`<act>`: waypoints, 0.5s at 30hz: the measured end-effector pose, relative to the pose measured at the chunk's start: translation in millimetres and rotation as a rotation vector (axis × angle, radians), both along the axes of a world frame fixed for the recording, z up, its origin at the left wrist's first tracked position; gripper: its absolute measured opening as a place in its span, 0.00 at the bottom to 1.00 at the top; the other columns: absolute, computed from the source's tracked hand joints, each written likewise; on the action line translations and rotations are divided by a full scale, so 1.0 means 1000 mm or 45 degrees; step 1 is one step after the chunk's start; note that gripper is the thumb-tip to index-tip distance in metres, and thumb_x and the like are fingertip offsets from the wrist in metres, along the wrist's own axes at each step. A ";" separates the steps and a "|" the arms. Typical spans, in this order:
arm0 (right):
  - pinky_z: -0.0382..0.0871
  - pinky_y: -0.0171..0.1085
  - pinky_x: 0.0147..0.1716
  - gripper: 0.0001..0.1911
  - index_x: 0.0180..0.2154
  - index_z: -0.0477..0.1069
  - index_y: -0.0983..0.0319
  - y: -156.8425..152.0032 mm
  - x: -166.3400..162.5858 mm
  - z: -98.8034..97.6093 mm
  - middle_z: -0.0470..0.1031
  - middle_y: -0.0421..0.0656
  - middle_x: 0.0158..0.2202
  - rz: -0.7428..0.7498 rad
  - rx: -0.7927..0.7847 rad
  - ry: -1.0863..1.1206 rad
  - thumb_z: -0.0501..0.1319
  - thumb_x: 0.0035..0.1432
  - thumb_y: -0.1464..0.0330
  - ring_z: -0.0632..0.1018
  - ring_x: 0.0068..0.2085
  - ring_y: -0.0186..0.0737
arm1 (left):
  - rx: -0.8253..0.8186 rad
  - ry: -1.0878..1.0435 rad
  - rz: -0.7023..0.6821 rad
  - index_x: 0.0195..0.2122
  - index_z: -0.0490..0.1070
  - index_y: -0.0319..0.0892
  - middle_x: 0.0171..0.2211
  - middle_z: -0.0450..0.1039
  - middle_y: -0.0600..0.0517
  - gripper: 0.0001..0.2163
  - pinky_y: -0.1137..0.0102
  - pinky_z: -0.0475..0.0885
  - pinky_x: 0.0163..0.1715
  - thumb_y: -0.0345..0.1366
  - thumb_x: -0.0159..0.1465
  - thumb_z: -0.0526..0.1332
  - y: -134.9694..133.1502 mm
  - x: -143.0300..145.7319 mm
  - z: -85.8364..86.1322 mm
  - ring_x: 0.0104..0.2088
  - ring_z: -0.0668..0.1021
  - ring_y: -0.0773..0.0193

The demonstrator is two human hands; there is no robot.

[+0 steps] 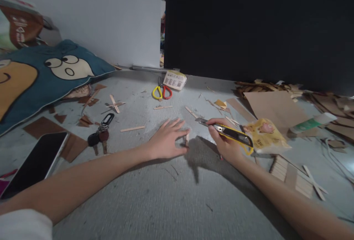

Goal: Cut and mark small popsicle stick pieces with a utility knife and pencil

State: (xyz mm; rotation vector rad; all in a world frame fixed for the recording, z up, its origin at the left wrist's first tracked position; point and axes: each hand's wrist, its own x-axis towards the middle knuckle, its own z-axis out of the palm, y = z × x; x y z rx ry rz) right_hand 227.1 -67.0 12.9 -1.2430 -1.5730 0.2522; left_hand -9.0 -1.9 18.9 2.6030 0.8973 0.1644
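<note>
My right hand is wrapped round a yellow and black utility knife, its blade end pointing left toward the middle of the grey floor. My left hand rests on the floor with fingers stretched forward, thumb and fingertips pinching a small upright wooden stick piece. The knife tip is a short way right of that piece. Loose wooden sticks lie scattered around both hands.
A phone and keys lie at left beside a blue cushion. Scissors and a small packet sit farther back. Cardboard, a yellow pouch, a glue tube and a stick panel are at right.
</note>
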 end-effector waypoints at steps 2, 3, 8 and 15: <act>0.74 0.42 0.39 0.18 0.43 0.78 0.56 0.000 0.002 -0.001 0.78 0.43 0.35 0.132 0.008 0.049 0.57 0.74 0.51 0.79 0.37 0.43 | 0.010 0.019 0.014 0.71 0.66 0.49 0.77 0.50 0.44 0.34 0.47 0.47 0.75 0.56 0.67 0.66 -0.001 0.001 0.002 0.78 0.52 0.47; 0.74 0.43 0.39 0.19 0.44 0.78 0.56 0.000 0.003 -0.002 0.78 0.43 0.35 0.195 -0.014 0.064 0.56 0.74 0.50 0.79 0.36 0.43 | 0.018 0.026 0.019 0.71 0.66 0.49 0.77 0.50 0.43 0.34 0.46 0.48 0.75 0.56 0.67 0.66 -0.002 0.001 0.003 0.78 0.53 0.47; 0.75 0.42 0.37 0.18 0.48 0.77 0.55 -0.002 0.006 -0.007 0.79 0.42 0.32 0.361 -0.296 0.084 0.59 0.73 0.51 0.80 0.33 0.42 | 0.068 0.005 0.002 0.68 0.71 0.50 0.76 0.54 0.45 0.29 0.46 0.50 0.75 0.52 0.66 0.67 -0.004 0.001 0.004 0.77 0.55 0.46; 0.77 0.41 0.38 0.20 0.47 0.77 0.57 -0.007 0.008 -0.012 0.79 0.41 0.31 0.462 -0.375 0.147 0.58 0.73 0.48 0.82 0.33 0.41 | 0.033 -0.007 0.011 0.69 0.69 0.50 0.77 0.53 0.45 0.31 0.44 0.49 0.75 0.52 0.67 0.66 -0.003 0.000 0.002 0.77 0.55 0.45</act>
